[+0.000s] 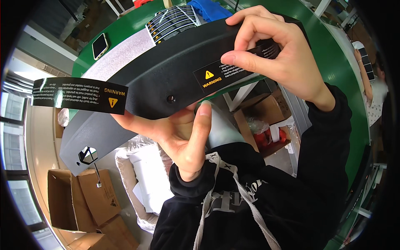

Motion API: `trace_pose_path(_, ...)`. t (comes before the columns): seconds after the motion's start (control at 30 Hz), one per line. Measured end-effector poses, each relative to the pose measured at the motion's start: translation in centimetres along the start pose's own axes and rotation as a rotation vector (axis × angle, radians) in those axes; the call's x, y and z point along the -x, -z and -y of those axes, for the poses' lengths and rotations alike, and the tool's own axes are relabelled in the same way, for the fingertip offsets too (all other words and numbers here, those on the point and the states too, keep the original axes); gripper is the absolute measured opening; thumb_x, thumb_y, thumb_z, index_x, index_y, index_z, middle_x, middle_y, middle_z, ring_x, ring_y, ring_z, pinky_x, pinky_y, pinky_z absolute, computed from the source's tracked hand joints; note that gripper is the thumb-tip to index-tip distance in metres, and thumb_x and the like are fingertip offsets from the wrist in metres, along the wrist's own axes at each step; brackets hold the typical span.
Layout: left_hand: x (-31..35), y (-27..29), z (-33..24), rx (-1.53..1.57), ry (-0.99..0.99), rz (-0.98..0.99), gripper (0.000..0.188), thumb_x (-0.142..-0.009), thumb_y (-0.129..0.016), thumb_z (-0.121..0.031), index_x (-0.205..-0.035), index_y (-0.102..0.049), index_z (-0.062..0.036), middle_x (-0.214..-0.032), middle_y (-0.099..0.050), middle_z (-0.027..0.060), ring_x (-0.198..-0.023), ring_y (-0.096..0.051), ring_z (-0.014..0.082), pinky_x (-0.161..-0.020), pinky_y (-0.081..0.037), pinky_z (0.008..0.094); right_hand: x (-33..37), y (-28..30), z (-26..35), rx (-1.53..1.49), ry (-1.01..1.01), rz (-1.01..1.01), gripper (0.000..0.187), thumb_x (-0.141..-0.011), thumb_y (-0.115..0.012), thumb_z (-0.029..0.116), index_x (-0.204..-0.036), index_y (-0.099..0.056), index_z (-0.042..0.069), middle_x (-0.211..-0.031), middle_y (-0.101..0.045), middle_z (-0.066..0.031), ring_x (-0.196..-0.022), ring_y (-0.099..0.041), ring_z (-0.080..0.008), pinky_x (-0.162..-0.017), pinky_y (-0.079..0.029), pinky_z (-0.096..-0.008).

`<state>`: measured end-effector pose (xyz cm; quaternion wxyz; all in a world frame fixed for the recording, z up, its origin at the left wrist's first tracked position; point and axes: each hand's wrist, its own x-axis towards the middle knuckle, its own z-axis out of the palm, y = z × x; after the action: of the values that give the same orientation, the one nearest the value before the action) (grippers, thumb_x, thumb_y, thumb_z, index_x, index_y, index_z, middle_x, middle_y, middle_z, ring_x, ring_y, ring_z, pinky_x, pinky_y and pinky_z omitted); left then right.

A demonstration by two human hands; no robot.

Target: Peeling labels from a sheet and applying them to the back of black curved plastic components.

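Observation:
A long, curved black panel (166, 68) is held up tilted in front of me, with a small round hole near its lower edge. My left hand (183, 139) supports that edge from below, thumb out and some fingers hidden behind the panel. At the left index fingertip, a black label (71, 95) with a yellow triangle sticks out to the left, upside down. My right hand (287, 54) pinches the right part of a second such label (210, 75), which lies along the panel's lower edge. Whether its left end is stuck down, I cannot tell.
On the green table (135, 27) are a phone (100, 46), a sheet of labels (173, 23) and a blue cloth (210, 10). Below stand open cardboard boxes (62, 196) and a plastic-lined box (148, 179). A thin cable (98, 173) dangles from the panel's left end. Another person's arm (363, 77) shows far right.

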<state>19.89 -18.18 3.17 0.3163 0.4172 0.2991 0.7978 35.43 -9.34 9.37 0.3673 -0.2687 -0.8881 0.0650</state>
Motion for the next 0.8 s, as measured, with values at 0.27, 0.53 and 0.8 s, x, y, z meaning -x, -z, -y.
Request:
trace_pose_path(0.27, 0.4, -0.4, 0.2, -0.095, -0.013, -0.100, 0.113, -0.073, -0.060, 0.016, -0.147, 0.016, -0.0200, -0.148, -0.013, 0.0173, -0.125, -0.037, 0.0250, -0.096, -0.043, 0.0421, 0.5, 0.6, 0.8, -0.218, -0.157, -0.012, 0.020, -0.075, -0.078, 0.026, -0.071, -0.065, 0.011, -0.075, -0.061, -0.0007, -0.102, -0.056, -0.0177, -0.087, -0.032, -0.0312)
trace_pose_path(0.53, 0.3, -0.4, 1.2, -0.283, -0.139, -0.144, 0.097, -0.073, -0.058, 0.009, -0.148, 0.000, -0.0086, -0.143, -0.025, 0.0186, -0.127, -0.038, 0.0271, -0.104, -0.034, 0.0389, 0.6, -0.1, -0.3, -0.071, -0.139, 0.037, 0.020, -0.076, -0.078, 0.027, -0.072, -0.065, 0.012, -0.078, -0.060, 0.0002, -0.103, -0.056, -0.0161, -0.086, -0.030, -0.0304)
trace_pose_path(0.8, -0.1, -1.5, 1.6, -0.294, -0.210, -0.173, 0.088, -0.077, -0.059, 0.008, -0.147, -0.007, -0.0066, -0.139, -0.033, 0.0177, -0.123, -0.044, 0.0256, -0.105, -0.035, 0.0352, 0.5, -0.1, -0.4, -0.090, -0.090, 0.022, 0.020, -0.077, -0.077, 0.026, -0.072, -0.065, 0.011, -0.076, -0.061, 0.0008, -0.102, -0.056, -0.0157, -0.086, -0.030, -0.0305)
